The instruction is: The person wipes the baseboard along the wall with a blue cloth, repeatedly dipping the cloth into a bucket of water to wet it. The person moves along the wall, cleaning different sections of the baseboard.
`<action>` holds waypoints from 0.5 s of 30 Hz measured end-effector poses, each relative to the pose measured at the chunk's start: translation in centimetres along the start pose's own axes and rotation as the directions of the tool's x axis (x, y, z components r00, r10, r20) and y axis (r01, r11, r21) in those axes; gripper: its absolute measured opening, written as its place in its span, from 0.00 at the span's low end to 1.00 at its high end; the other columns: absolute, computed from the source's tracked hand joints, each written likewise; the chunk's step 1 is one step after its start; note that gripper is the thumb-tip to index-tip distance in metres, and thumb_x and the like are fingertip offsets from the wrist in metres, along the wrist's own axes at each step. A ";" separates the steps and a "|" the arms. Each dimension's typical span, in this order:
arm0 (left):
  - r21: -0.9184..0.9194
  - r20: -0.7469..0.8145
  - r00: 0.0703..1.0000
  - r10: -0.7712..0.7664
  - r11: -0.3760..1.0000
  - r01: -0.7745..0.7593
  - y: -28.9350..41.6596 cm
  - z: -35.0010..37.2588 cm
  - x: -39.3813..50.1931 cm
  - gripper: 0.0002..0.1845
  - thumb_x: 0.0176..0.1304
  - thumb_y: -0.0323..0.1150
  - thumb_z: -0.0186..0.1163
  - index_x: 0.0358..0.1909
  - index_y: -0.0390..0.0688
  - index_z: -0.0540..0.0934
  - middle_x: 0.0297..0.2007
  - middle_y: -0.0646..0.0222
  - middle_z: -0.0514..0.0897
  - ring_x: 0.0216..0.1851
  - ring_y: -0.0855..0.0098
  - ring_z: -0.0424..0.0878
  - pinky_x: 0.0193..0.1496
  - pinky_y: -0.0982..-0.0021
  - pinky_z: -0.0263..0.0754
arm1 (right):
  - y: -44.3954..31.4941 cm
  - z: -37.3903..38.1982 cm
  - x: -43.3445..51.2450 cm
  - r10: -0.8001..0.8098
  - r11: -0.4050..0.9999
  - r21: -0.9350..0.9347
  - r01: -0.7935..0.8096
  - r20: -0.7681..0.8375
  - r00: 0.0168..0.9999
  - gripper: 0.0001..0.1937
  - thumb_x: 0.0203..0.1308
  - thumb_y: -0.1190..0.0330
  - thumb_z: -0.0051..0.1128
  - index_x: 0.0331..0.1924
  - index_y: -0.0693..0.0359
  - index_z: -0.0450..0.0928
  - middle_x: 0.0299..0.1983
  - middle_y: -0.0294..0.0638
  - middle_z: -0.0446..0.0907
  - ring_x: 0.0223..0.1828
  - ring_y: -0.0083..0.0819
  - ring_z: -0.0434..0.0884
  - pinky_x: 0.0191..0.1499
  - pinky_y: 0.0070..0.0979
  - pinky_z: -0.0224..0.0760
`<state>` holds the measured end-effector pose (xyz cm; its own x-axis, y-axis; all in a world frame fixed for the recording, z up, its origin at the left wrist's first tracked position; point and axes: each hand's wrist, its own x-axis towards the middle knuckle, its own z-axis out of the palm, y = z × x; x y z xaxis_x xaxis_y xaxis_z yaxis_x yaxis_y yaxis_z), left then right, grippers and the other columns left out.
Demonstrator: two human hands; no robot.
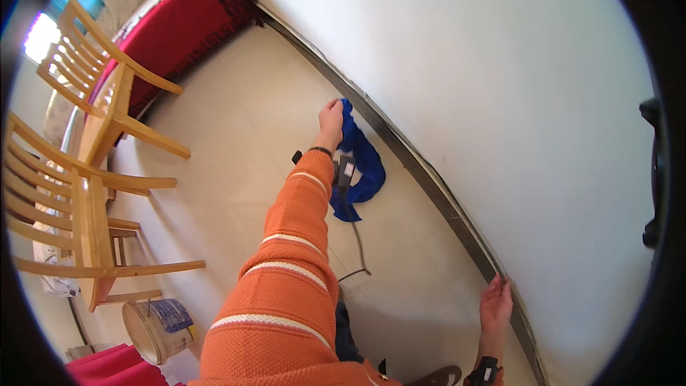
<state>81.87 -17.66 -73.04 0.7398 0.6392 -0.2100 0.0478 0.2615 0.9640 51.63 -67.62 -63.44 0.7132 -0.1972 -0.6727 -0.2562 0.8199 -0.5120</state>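
Observation:
My left hand reaches forward at the end of an orange sleeve with white stripes, its fingers closed on one end of a blue cloth. The rest of the cloth hangs or lies in a curve over the pale floor beside the wall. Lower right, my right hand is at the dark skirting board, fingertips touching its top edge, where a thin cable runs along the wall. Whether those fingers pinch the cable is too small to tell. A black device with a cord is strapped at my left wrist.
Wooden chairs stand on the left. A used bucket is at lower left, near pink fabric. A seat or bed with a red cover meets the wall at the far end. The white wall borders the right.

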 end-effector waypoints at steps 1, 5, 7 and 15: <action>-0.168 0.045 0.992 -0.115 0.978 0.121 -0.5 0.5 0.6 0.15 0.61 0.35 0.54 0.43 0.34 0.77 0.33 0.65 0.81 0.29 0.72 0.78 0.28 0.75 0.74 | 0.0 0.0 -0.1 -0.006 1.000 -0.007 0.006 0.002 1.000 0.10 0.65 0.63 0.48 0.44 0.58 0.73 0.46 0.40 0.78 0.44 0.24 0.78 0.42 0.18 0.75; -0.351 0.155 0.983 -0.098 0.925 0.148 -0.5 2.6 2.2 0.15 0.57 0.32 0.62 0.43 0.34 0.77 0.30 0.69 0.81 0.26 0.76 0.77 0.29 0.75 0.73 | 0.1 -0.4 -0.3 -0.011 1.000 -0.007 0.011 -0.087 0.996 0.10 0.65 0.63 0.47 0.43 0.58 0.75 0.46 0.40 0.79 0.42 0.24 0.79 0.41 0.18 0.76; -0.309 0.059 0.990 -0.131 0.940 0.143 0.0 3.3 2.3 0.14 0.54 0.30 0.65 0.41 0.34 0.77 0.31 0.67 0.81 0.28 0.74 0.78 0.31 0.75 0.75 | 0.2 -0.5 -0.3 -0.008 1.000 -0.020 0.007 -0.043 0.999 0.10 0.66 0.63 0.46 0.43 0.58 0.75 0.46 0.39 0.79 0.42 0.24 0.80 0.41 0.19 0.76; -0.352 0.117 0.974 -0.196 0.909 0.225 1.6 3.3 3.5 0.16 0.48 0.27 0.66 0.39 0.31 0.76 0.33 0.62 0.81 0.33 0.71 0.79 0.36 0.71 0.74 | 0.1 -1.0 0.2 0.024 1.000 -0.015 -0.023 0.037 0.999 0.11 0.66 0.63 0.45 0.43 0.58 0.76 0.46 0.40 0.79 0.44 0.24 0.79 0.41 0.20 0.76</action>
<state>86.76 -17.40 -71.70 0.7896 0.4863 -0.3741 -0.0260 0.6357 0.7715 51.07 -68.09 -64.19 0.7305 -0.1575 -0.6645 -0.2828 0.8159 -0.5043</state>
